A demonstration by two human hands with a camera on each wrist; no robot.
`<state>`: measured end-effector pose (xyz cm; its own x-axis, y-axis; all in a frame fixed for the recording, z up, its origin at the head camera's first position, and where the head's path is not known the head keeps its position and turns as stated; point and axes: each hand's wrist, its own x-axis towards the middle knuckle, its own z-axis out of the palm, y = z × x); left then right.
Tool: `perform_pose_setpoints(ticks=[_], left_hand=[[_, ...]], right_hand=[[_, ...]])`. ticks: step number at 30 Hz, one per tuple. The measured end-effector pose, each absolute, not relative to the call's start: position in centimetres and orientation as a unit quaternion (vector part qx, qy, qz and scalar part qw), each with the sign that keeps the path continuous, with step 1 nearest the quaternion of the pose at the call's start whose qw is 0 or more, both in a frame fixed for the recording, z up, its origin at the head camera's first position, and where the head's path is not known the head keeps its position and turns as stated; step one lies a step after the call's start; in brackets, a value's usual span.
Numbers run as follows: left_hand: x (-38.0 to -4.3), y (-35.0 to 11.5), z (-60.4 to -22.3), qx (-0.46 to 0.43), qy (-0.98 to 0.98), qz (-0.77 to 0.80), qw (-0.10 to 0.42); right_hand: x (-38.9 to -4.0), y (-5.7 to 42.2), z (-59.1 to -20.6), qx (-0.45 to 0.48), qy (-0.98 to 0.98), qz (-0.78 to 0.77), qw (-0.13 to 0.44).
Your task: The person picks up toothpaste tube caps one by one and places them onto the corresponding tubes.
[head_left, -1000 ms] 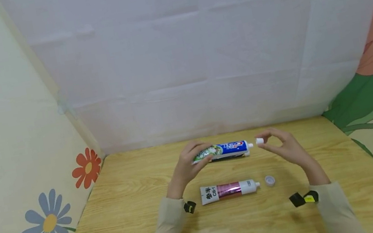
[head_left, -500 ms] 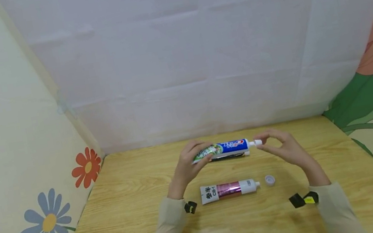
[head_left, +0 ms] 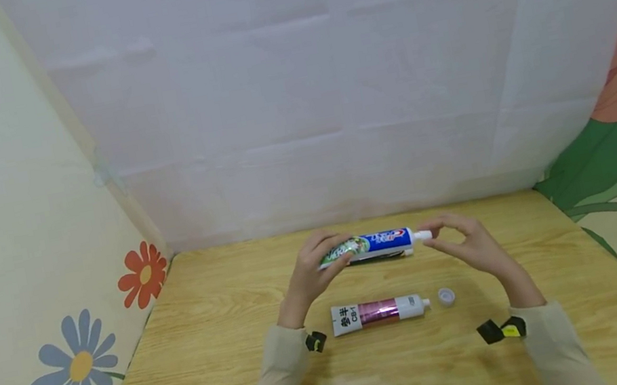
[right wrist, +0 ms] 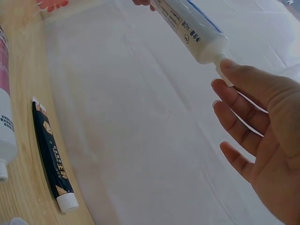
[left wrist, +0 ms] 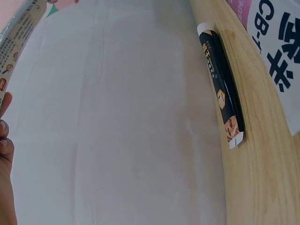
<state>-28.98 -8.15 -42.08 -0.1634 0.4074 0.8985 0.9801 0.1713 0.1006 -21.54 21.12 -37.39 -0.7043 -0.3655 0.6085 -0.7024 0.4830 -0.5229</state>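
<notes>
A blue, green and white toothpaste tube (head_left: 382,242) is held level above the table, its neck pointing right. My left hand (head_left: 313,274) grips it round the tail end. At the neck, my right hand (head_left: 469,243) pinches a small white cap (head_left: 425,235) between thumb and index finger; the cap sits at the tube's mouth. In the right wrist view the thumb (right wrist: 253,77) covers much of the cap, and the other fingers are spread apart. How far the cap is screwed on is hidden.
A pink and white toothpaste tube (head_left: 379,313) lies uncapped nearer on the wooden table (head_left: 240,369), with a round white cap (head_left: 446,296) right of its nozzle. A black capped toothpaste tube (left wrist: 220,84) lies behind, partly hidden in the head view. White sheeting (head_left: 271,123) hangs behind.
The cap in my right hand was apart from the tube's nozzle a second ago. The tube has shifted slightly right and up, and cap and nozzle now meet.
</notes>
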Motion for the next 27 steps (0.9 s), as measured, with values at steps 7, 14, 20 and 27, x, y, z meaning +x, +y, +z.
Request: perform_pose_setpoints(ticks=[7, 14, 20, 27], left_hand=[[-28.89, -7.94, -42.06, -0.528, -0.656, -0.38, 0.384], [-28.71, -7.87, -42.19, -0.519, -0.664, -0.386, 0.375], [-28.71, -7.86, -42.46, -0.516, -0.67, -0.394, 0.358], [-28.5, -7.77, -42.5, -0.513, -0.67, -0.406, 0.351]], right_hand=[[-21.35, 21.04, -37.29, 0.317, -0.838, 0.391, 0.211], [-21.17, 20.98, -37.16, 0.31, -0.841, 0.393, 0.204], [-20.82, 20.86, -36.86, 0.288, -0.855, 0.387, 0.192], [-21.02, 21.0, -37.14, 0.279, -0.861, 0.381, 0.19]])
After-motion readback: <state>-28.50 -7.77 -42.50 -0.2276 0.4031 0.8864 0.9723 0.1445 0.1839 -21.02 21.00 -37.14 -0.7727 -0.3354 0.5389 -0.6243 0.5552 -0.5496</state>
